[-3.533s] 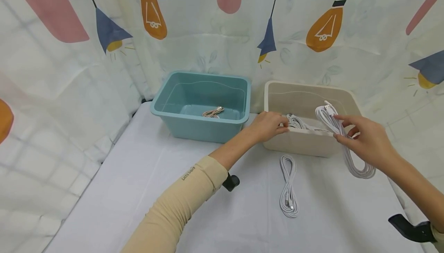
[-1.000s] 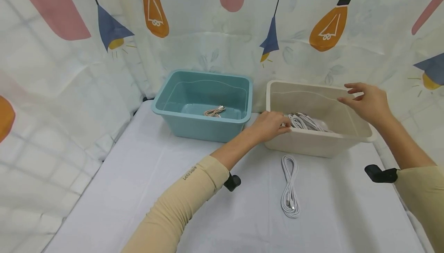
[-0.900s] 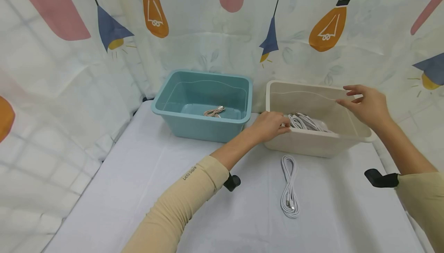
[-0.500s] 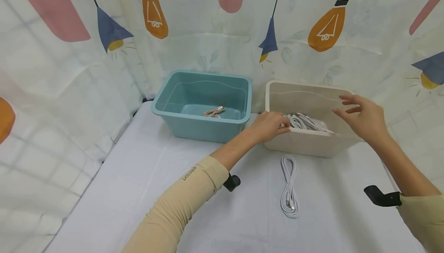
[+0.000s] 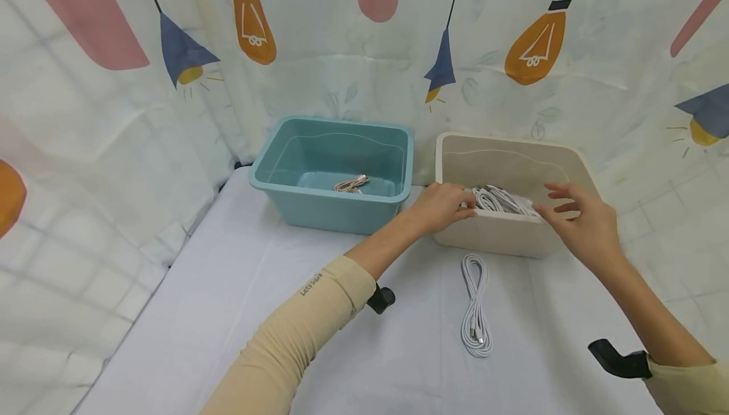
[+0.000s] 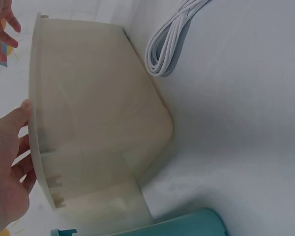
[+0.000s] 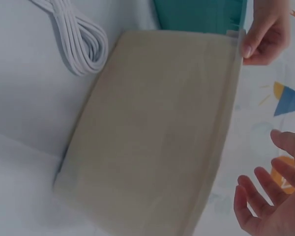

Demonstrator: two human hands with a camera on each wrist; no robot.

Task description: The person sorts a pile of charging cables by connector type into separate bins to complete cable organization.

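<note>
My left hand [image 5: 441,208] grips the rim of the beige plastic bin [image 5: 492,235] at its front left corner; the right wrist view shows its thumb on the outer side. White coiled cables [image 5: 501,201] lie inside this bin, partly hidden by the front wall. Over the front right part of the rim hovers my right hand [image 5: 586,222], its fingers parted and holding nothing. A bundled white cable [image 5: 475,306] with metal plugs lies on the table in front of the bin.
Left of the beige bin stands a teal bin [image 5: 336,211] with a small pinkish cable bundle [image 5: 352,184] inside. A white cloth covers the table [image 5: 376,352]. A patterned curtain [image 5: 376,80] hangs close behind both bins.
The white cable bundle seen earlier in my right hand has left it, and more cable shows in the beige bin. That hand has since moved down and left. My left hand stays put.
</note>
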